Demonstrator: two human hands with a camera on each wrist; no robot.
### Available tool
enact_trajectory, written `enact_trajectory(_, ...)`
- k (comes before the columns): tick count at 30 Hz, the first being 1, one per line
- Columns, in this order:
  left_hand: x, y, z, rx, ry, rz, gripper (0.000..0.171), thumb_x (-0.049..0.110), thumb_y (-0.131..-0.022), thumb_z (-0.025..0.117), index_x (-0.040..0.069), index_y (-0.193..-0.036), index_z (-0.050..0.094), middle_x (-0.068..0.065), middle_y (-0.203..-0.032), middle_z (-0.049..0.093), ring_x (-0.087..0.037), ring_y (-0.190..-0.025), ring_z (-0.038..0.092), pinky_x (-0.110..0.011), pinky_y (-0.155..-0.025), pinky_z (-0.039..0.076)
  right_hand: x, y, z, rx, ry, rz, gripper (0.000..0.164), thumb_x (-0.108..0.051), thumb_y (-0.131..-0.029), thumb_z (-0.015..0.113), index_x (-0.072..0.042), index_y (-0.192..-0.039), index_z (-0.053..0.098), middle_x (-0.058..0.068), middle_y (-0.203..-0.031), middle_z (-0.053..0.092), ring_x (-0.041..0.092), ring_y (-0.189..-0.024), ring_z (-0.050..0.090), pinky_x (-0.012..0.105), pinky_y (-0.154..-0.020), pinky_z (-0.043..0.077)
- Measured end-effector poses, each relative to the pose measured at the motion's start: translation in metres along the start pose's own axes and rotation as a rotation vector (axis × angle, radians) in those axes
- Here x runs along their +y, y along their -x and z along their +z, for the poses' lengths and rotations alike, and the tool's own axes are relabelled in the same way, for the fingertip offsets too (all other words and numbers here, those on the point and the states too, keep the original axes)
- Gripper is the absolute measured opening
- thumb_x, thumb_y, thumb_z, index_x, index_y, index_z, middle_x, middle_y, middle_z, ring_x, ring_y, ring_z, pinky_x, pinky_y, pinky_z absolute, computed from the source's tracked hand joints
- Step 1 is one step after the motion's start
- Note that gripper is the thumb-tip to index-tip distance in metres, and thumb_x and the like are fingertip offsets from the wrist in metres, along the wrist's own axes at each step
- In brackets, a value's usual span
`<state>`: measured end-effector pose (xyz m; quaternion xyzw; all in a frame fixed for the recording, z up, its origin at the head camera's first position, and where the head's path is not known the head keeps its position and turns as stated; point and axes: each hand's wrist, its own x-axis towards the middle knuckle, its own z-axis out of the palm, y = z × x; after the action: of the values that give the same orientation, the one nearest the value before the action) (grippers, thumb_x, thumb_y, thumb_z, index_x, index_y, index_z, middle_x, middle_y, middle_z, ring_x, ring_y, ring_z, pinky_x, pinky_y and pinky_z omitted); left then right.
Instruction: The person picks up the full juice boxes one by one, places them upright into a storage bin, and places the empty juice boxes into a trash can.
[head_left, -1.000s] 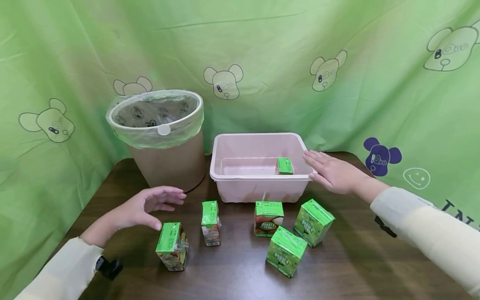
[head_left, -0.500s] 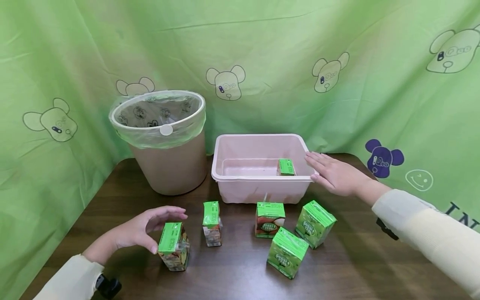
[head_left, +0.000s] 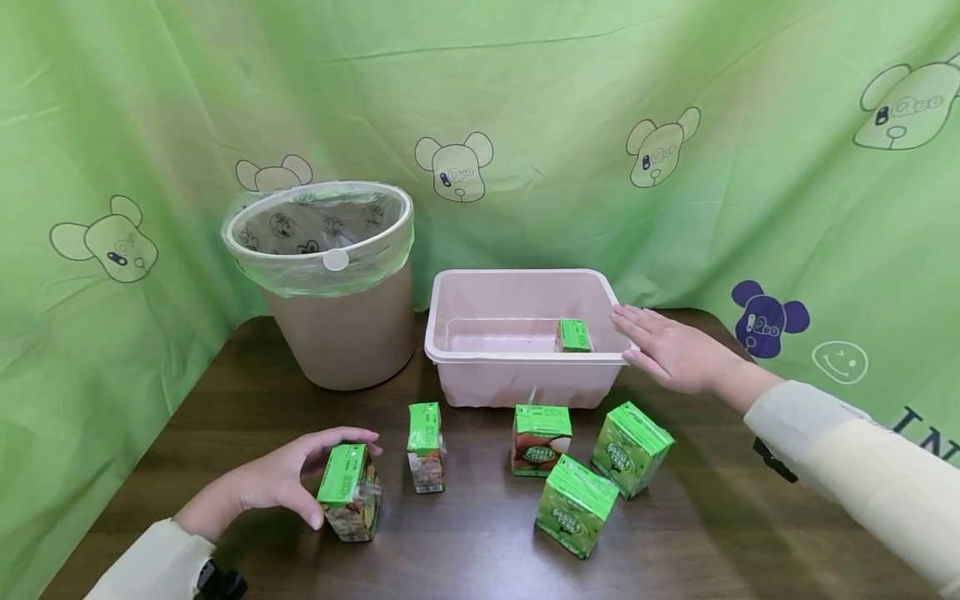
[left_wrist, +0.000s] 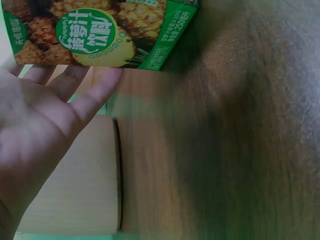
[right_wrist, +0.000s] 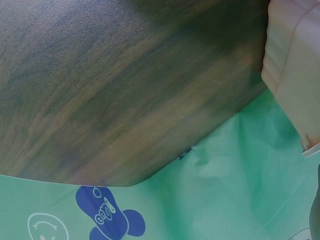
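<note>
In the head view, a pineapple juice carton [head_left: 352,504] with a bright green top stands upright at the front left of the table. My left hand [head_left: 277,479] spreads around it, thumb by its near left edge and fingers behind its top. The left wrist view shows the carton's [left_wrist: 92,35] pineapple-printed side, with the fingers [left_wrist: 97,92] extended right at its edge and the palm apart from it. With straight fingers, my right hand [head_left: 675,350] rests at the right rim of a pink plastic bin [head_left: 517,371]. One green-topped carton [head_left: 573,335] lies inside that bin.
A narrow carton [head_left: 426,450] stands right of the left hand. Before the bin are a red-brown carton [head_left: 540,442] and two green cartons [head_left: 632,450], close together. A bag-lined trash can [head_left: 341,325] stands at the back left. A green curtain [head_left: 525,83] hangs behind the table.
My left hand has come down from above and behind the pineapple carton to surround it. The right hand has stayed at the bin's rim. The cartons have not moved.
</note>
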<state>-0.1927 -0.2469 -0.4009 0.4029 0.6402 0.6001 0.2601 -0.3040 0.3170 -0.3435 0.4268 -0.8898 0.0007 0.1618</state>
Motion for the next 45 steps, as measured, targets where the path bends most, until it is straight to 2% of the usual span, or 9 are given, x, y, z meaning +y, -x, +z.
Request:
enact_trajectory(7, -0.0035, -0.0019, 0.0018, -0.005, 0.048, -0.033, 0.090, 0.008, -0.075, 0.084, -0.004, -0.147, 0.030, -0.025, -0.144, 0.041, -0.032, -0.127, 0.046, -0.036, -0.097, 0.048, -0.0004, 0.0008, 0.0011, 0.007, 0.002, -0.003, 0.053, -0.025, -0.102, 0.048, 0.012, -0.139, 0.042, 0.028, -0.145, 0.040, 0.042, -0.135, 0.035, 0.051, -0.110, 0.030)
enact_trajectory(10, -0.0039, -0.0022, 0.0026, -0.010, 0.065, -0.032, 0.089, 0.003, -0.074, 0.083, -0.005, -0.145, 0.031, -0.027, -0.143, 0.041, -0.033, -0.127, 0.046, -0.037, -0.096, 0.049, -0.0006, 0.0003, 0.0014, 0.006, 0.002, -0.004, 0.053, -0.025, -0.102, 0.048, 0.012, -0.139, 0.042, 0.028, -0.145, 0.040, 0.042, -0.135, 0.035, 0.051, -0.110, 0.030)
enact_trajectory(15, -0.0038, -0.0033, 0.0041, -0.014, 0.040, -0.026, 0.088, -0.004, -0.071, 0.081, -0.010, -0.143, 0.030, -0.031, -0.140, 0.039, -0.033, -0.125, 0.047, -0.037, -0.096, 0.049, -0.0007, 0.0003, 0.0009, 0.008, -0.003, 0.001, 0.053, -0.025, -0.102, 0.048, 0.012, -0.139, 0.042, 0.028, -0.145, 0.040, 0.042, -0.135, 0.034, 0.050, -0.111, 0.028)
enact_trajectory(20, -0.0030, -0.0039, 0.0056, 0.020, -0.016, -0.066, 0.081, -0.003, -0.071, 0.079, -0.009, -0.139, 0.035, -0.030, -0.138, 0.042, -0.031, -0.120, 0.051, -0.039, -0.090, 0.052, -0.0008, 0.0010, 0.0001, 0.008, -0.009, -0.001, 0.053, -0.025, -0.102, 0.048, 0.012, -0.140, 0.041, 0.028, -0.145, 0.039, 0.041, -0.136, 0.034, 0.043, -0.115, 0.022)
enact_trajectory(26, -0.0010, -0.0048, 0.0081, 0.041, -0.054, -0.073, 0.076, -0.002, -0.072, 0.077, -0.006, -0.138, 0.039, -0.030, -0.137, 0.044, -0.030, -0.119, 0.052, -0.045, -0.087, 0.054, -0.0005, 0.0005, -0.0009, 0.022, -0.007, -0.018, 0.053, -0.024, -0.102, 0.048, 0.013, -0.139, 0.041, 0.030, -0.144, 0.039, 0.040, -0.137, 0.033, 0.048, -0.113, 0.027)
enact_trajectory(35, 0.0013, -0.0051, 0.0088, 0.060, -0.094, -0.074, 0.075, -0.001, -0.072, 0.078, -0.007, -0.138, 0.041, -0.027, -0.136, 0.048, -0.029, -0.119, 0.053, -0.042, -0.089, 0.054, -0.0012, 0.0000, -0.0004, 0.012, -0.005, -0.006, 0.052, -0.024, -0.102, 0.048, 0.012, -0.139, 0.042, 0.028, -0.145, 0.039, 0.041, -0.136, 0.034, 0.053, -0.109, 0.031)
enact_trajectory(40, 0.0015, -0.0057, 0.0079, 0.066, -0.141, -0.071, 0.076, 0.001, -0.072, 0.080, -0.006, -0.137, 0.043, -0.025, -0.134, 0.051, -0.028, -0.119, 0.054, -0.037, -0.091, 0.052, -0.0012, 0.0004, 0.0005, 0.011, -0.004, 0.000, 0.052, -0.024, -0.102, 0.048, 0.013, -0.138, 0.043, 0.028, -0.145, 0.040, 0.042, -0.135, 0.035, 0.054, -0.107, 0.032)
enact_trajectory(45, 0.0010, -0.0070, 0.0066, 0.062, -0.131, -0.052, 0.075, 0.000, -0.072, 0.080, -0.007, -0.137, 0.044, -0.033, -0.131, 0.049, -0.028, -0.118, 0.055, -0.035, -0.090, 0.052, -0.0008, 0.0005, 0.0003, 0.009, -0.006, 0.004, 0.052, -0.024, -0.102, 0.047, 0.012, -0.139, 0.043, 0.028, -0.146, 0.039, 0.042, -0.136, 0.034, 0.054, -0.108, 0.032)
